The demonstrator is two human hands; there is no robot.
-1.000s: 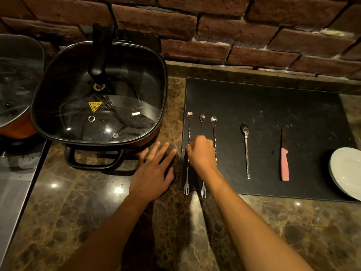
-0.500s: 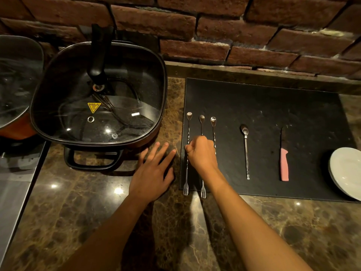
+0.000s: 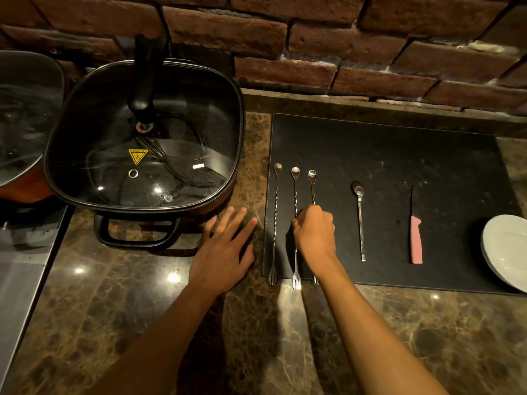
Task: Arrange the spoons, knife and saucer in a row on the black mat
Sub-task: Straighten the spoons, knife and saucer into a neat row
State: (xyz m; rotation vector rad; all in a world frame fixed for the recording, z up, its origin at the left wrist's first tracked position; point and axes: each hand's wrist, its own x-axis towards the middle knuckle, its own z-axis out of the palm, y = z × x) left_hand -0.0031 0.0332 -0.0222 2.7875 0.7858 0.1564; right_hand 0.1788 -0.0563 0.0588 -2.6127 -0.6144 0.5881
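On the black mat point(image 3: 399, 155) lie three long twisted spoons with fork ends: left point(image 3: 275, 212), middle point(image 3: 295, 192), right point(image 3: 312, 183). Further right lie a short spoon point(image 3: 360, 220), a pink-handled knife point(image 3: 415, 240) and a white saucer point(image 3: 506, 249) that overhangs the mat's right edge. My right hand point(image 3: 315, 235) is closed over the right long spoon's shaft, thumb against the middle one. My left hand point(image 3: 225, 249) rests flat on the counter, left of the mat, fingers spread.
A square electric pan with a glass lid point(image 3: 142, 143) stands left of the mat, its handle point(image 3: 137, 232) near my left hand. Another lidded pan point(image 3: 22, 124) sits at the far left. A brick wall point(image 3: 313, 47) runs behind the marble counter point(image 3: 256, 337).
My right hand has shifted to the right, from over the middle long spoon to over the right one. The spoons, the knife, the saucer and my left hand stay in place.
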